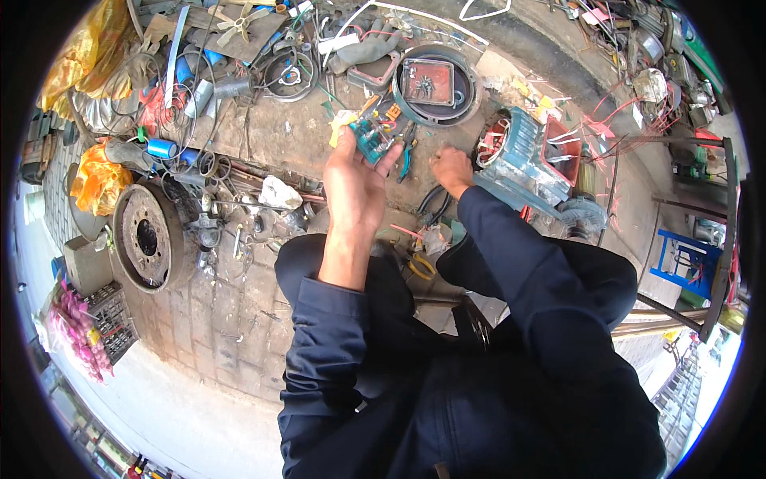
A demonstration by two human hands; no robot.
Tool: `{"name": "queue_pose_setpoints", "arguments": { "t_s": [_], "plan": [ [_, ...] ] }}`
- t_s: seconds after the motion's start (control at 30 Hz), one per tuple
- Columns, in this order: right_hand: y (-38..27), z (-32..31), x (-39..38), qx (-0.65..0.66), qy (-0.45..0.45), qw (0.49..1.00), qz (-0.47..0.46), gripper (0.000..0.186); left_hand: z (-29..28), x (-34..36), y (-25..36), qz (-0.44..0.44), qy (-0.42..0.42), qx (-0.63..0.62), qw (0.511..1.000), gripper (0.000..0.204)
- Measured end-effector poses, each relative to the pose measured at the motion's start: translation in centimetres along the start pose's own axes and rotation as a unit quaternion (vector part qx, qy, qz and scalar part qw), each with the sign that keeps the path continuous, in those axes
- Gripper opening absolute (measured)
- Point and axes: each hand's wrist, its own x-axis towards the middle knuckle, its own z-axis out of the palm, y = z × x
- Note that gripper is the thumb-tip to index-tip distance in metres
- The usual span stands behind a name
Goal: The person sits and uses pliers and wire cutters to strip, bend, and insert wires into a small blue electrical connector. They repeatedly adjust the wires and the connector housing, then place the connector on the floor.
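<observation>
My left hand (357, 180) is raised palm up, fingers closed on a green terminal block (375, 140) with small metal parts and a yellow piece at its left. My right hand (452, 168) is low over the grimy work surface, fingers curled; whatever they may hold is hidden. Just right of it lies a teal motor housing (527, 160) with exposed red windings and a red-lined box. Between my hands are blue-handled pliers (405, 164). Behind sits a round grey casing (439, 112) with a red plate inside. Black-handled pliers (435, 207) lie below my right hand.
A rusty wheel rim (167, 239), blue capacitors (162, 148), yellow bags (100, 180) and tangled wires crowd the left. A fan-shaped ring part (291, 73) lies at the back. A metal frame (724, 239) and blue stand (682, 263) are at right. My knees flank the lower middle.
</observation>
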Motion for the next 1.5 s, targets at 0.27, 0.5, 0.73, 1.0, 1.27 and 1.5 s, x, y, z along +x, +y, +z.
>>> {"name": "queue_pose_setpoints", "arguments": {
  "t_s": [0.27, 0.5, 0.73, 1.0, 1.27, 1.5],
  "plan": [
    [-2.6, -5.4, -2.4, 0.195, 0.041, 0.977, -0.079, 0.028, 0.0, 0.3, -0.7, 0.006, -0.010, -0.028, 1.000, 0.031],
    [-7.6, -19.0, -9.1, 0.368, -0.015, 0.913, -0.176, 0.018, 1.0, -0.1, -2.0, 0.004, -0.078, -0.045, 0.996, 0.026],
    [-8.0, -22.7, -13.6, 0.255, -0.020, 0.935, -0.247, 0.020, 2.3, -0.8, -3.1, -0.020, -0.167, -0.023, 0.986, 0.024],
    [-8.0, -21.5, -12.8, 0.274, -0.052, 0.924, -0.260, 0.018, 2.1, -0.8, -3.0, -0.036, -0.191, 0.001, 0.981, 0.026],
    [-7.7, -19.0, -12.2, 0.337, -0.012, 0.915, -0.222, 0.012, 2.3, -0.7, -3.4, -0.003, -0.170, -0.026, 0.985, 0.028],
    [-9.1, -17.0, -13.9, 0.492, -0.010, 0.861, -0.125, 0.011, 2.0, -0.4, -4.1, 0.005, -0.138, -0.018, 0.990, 0.026]
  ]
}}
